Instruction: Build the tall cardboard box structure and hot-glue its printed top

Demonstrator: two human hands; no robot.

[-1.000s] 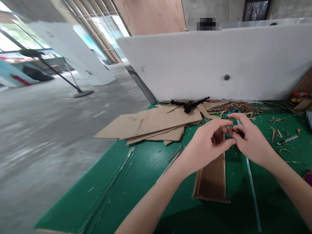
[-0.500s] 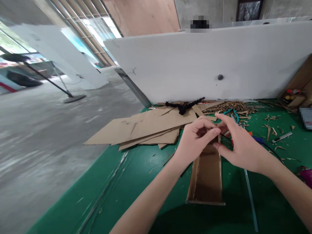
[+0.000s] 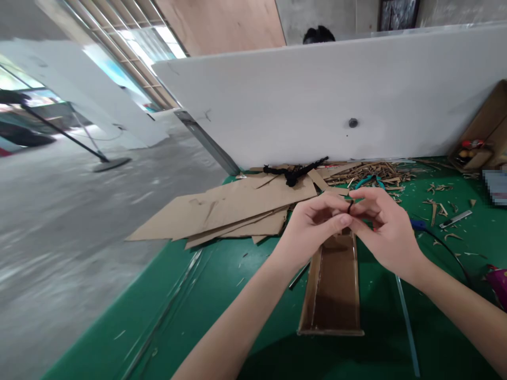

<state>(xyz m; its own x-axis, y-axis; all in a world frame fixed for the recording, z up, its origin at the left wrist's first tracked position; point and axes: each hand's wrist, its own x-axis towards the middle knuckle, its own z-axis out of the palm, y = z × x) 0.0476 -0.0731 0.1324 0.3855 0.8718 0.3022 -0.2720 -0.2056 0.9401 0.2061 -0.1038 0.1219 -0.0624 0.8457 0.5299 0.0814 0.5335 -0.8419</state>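
Just above the far end of a narrow, open cardboard box point(image 3: 336, 285), my two hands meet. My left hand point(image 3: 317, 224) pinches a thin black cord point(image 3: 350, 206) between thumb and fingers. My right hand point(image 3: 386, 227) has its fingertips closed on the same short piece from the other side; most of the cord is hidden by the fingers. The box lies lengthwise on the green table point(image 3: 222, 316), its near end towards me.
Flat cardboard sheets point(image 3: 225, 206) lie left, with a black knotted thing point(image 3: 292, 175) on top. Behind are cardboard scraps point(image 3: 376, 171) and teal-handled pliers point(image 3: 368, 181). A utility knife point(image 3: 455, 219), a blue tool with a cable point(image 3: 419, 225) and a clear strip point(image 3: 407, 324) lie right.
My right hand's fingers have closed in towards the left hand, and the black cord now stands more upright between them. The view has shifted slightly.
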